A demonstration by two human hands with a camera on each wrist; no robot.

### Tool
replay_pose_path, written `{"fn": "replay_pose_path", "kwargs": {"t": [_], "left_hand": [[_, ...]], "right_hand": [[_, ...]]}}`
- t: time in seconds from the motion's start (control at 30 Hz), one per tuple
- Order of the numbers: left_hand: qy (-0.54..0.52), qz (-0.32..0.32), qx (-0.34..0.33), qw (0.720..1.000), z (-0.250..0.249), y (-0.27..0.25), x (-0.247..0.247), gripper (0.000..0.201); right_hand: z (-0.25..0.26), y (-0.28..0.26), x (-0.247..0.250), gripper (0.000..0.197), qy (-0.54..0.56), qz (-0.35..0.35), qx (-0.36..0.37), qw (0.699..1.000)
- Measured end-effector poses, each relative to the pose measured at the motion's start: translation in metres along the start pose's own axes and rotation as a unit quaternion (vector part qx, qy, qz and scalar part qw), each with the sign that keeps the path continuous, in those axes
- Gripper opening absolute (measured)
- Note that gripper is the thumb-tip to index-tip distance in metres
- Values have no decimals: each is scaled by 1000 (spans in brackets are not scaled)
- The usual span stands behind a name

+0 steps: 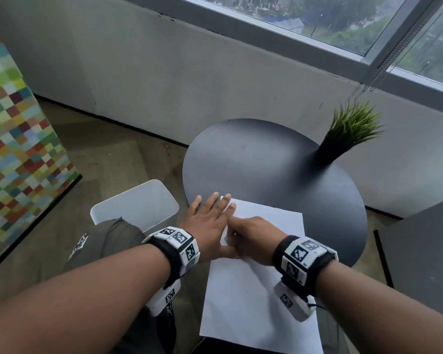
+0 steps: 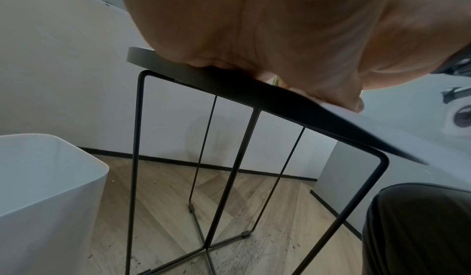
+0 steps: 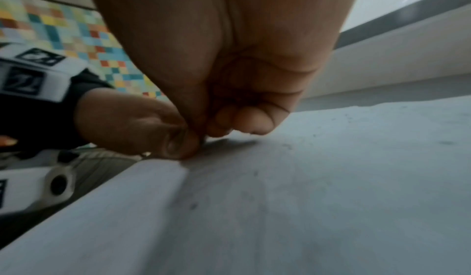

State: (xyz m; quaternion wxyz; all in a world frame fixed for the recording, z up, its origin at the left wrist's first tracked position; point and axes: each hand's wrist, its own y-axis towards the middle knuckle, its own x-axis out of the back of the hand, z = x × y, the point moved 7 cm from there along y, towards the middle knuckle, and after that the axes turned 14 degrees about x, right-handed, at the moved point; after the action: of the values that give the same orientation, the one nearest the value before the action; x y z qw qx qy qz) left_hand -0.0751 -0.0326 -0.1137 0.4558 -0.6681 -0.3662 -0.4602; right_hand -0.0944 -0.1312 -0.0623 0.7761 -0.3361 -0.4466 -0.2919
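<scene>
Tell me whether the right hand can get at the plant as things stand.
Probably yes. The right hand pinches the paper, but only bare table lies between it and the plant at the far right edge; it would have to let go first.

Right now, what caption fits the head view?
Left hand flat on a white sheet of paper on a round dark table, right hand pressing it.
</scene>
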Motion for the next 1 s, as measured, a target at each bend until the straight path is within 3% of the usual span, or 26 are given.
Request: {"fn": "replay_pose_path", "kwargs": {"t": [0.13,0.3,0.43,0.6,0.77,0.93,1.0], "left_hand": [[2,4,4,1000,0,1,-1,119],[-4,-4,1,1000,0,0,1,115],[1,1,3,1000,-1,-1,1,118],[-6,-6,3,1000,-1,-1,2,116],[4,6,3,1000,0,-1,1,118],[3,1,4,1000,0,-1,2,118],[2,8,2,1000,0,0,1,118]], "right_hand": [[-40,-2,25,5,-9,-68,-83,994],[7,1,1,6,-30,8,27,999],[-38,-1,25,10,-18,-65,-74,995],[-2,3,0,20,-25,-20,-3,999],[-71,-5,37,10,8,-99,-179,979],[-31,7,10,13,-4,-47,-86,995],[-53,1,24,11,12,-66,-140,988]]}}
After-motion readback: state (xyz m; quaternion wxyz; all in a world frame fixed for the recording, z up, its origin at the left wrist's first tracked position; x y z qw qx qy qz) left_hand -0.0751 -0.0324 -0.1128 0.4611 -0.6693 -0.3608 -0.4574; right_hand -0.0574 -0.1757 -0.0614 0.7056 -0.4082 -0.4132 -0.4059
